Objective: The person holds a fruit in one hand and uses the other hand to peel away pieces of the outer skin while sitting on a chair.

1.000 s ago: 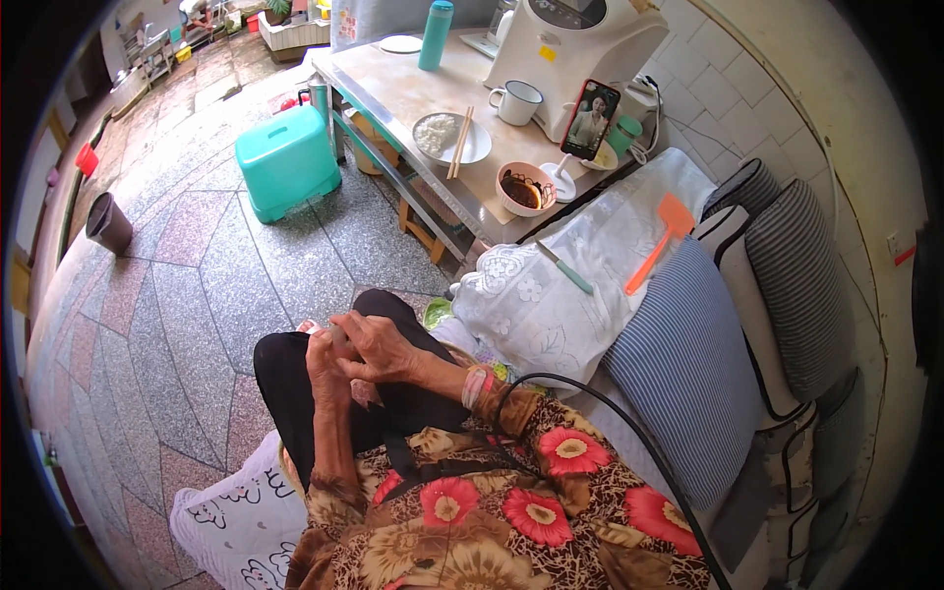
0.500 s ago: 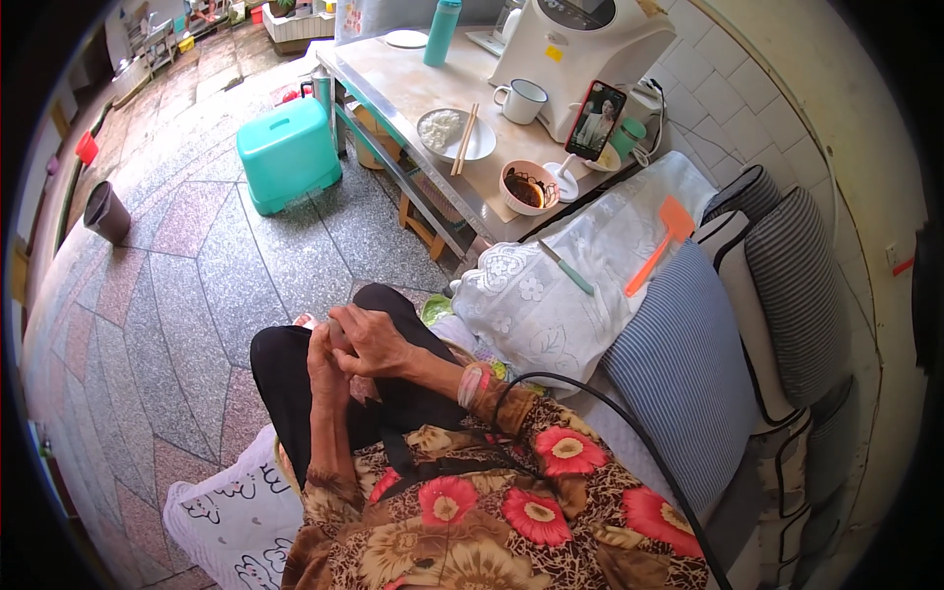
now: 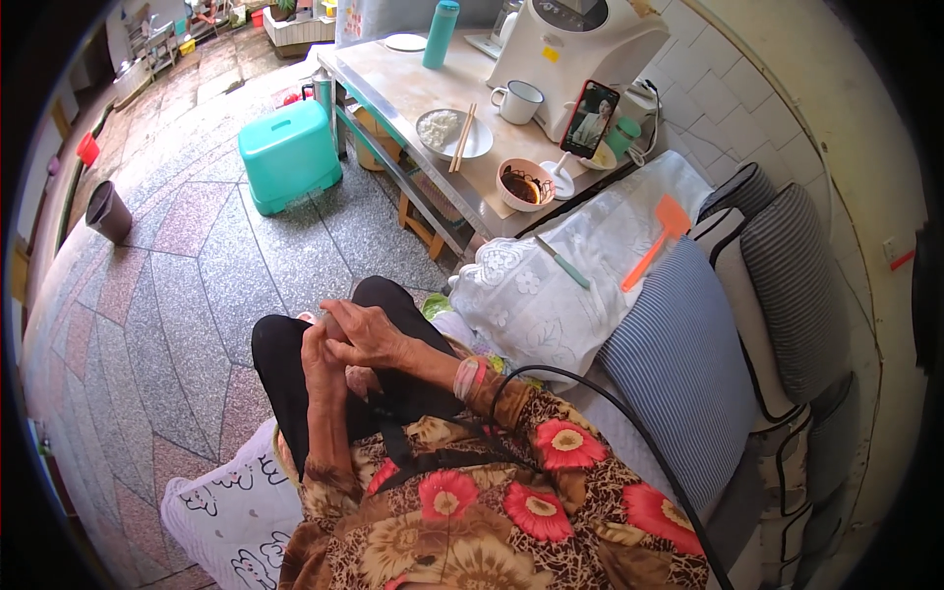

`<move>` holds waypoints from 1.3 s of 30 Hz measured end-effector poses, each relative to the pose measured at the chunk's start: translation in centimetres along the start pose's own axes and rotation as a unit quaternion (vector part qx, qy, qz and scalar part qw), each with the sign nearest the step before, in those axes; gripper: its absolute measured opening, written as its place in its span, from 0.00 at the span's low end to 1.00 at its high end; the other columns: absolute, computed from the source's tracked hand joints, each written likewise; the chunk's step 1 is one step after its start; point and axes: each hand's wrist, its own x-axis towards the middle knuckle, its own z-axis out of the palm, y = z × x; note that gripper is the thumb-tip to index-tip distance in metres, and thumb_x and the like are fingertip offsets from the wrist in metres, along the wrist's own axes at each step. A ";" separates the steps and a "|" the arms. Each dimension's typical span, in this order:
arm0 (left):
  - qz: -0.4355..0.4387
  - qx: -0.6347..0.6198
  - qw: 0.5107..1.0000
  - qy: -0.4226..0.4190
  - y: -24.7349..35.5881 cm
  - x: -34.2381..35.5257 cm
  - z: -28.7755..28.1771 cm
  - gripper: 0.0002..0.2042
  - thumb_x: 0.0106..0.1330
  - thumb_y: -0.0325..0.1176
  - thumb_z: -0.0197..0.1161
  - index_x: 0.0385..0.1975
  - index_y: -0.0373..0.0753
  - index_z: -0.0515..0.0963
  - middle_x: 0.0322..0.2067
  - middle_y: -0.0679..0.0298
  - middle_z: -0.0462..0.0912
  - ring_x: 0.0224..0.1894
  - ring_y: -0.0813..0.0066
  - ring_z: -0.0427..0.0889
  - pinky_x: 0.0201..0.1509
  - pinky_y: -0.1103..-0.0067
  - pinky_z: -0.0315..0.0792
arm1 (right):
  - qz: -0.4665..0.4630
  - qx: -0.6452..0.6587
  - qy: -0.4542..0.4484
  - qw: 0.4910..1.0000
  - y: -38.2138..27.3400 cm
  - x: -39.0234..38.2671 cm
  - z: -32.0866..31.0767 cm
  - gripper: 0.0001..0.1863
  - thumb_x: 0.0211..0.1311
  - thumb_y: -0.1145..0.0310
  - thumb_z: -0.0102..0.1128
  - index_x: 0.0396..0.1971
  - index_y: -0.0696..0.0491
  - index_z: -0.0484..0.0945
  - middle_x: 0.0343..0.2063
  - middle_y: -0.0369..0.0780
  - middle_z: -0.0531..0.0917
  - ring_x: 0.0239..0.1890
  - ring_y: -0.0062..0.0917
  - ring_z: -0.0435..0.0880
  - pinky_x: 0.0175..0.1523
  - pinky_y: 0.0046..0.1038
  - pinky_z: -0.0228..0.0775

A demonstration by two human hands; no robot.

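Over my lap, my two hands meet near my knees. My left hand [image 3: 323,356] is upright with its fingers curled in. From the right, my right hand [image 3: 366,332] reaches across it, its fingers bent over the left fingertips. Between the fingers a small dull pinkish patch shows; whether it is a held thing or skin I cannot make out. Black trousers [image 3: 280,364] cover my legs beneath. Off to the right, a knife with a green handle [image 3: 568,268] and an orange fly swatter [image 3: 654,246] lie on a white lace cloth [image 3: 531,320].
Ahead stands a table [image 3: 379,74] bearing a bowl of rice [image 3: 438,128] with chopsticks [image 3: 462,138], a bowl of dark sauce [image 3: 526,187], a white mug [image 3: 517,101] and a propped phone [image 3: 590,120]. A turquoise stool [image 3: 288,157] is on the floor. Striped cushions [image 3: 678,369] line the right; a black cable [image 3: 629,423] crosses my arm.
My joined hands have shifted slightly, with the right fingers a little higher and farther left. The view has tilted a touch; the table things stay in place.
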 end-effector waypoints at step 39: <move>0.060 0.013 0.998 -0.004 0.1 -1.8 -0.5 0.15 0.63 0.41 0.50 0.40 0.35 0.70 0.28 0.64 0.77 0.21 0.79 0.74 0.17 0.86 0.65 | 0.024 0.161 -0.041 0.986 -0.3 -0.1 -0.2 0.20 0.50 0.63 0.53 0.42 0.59 0.66 0.30 0.51 0.77 0.31 0.44 0.80 0.34 0.36 0.72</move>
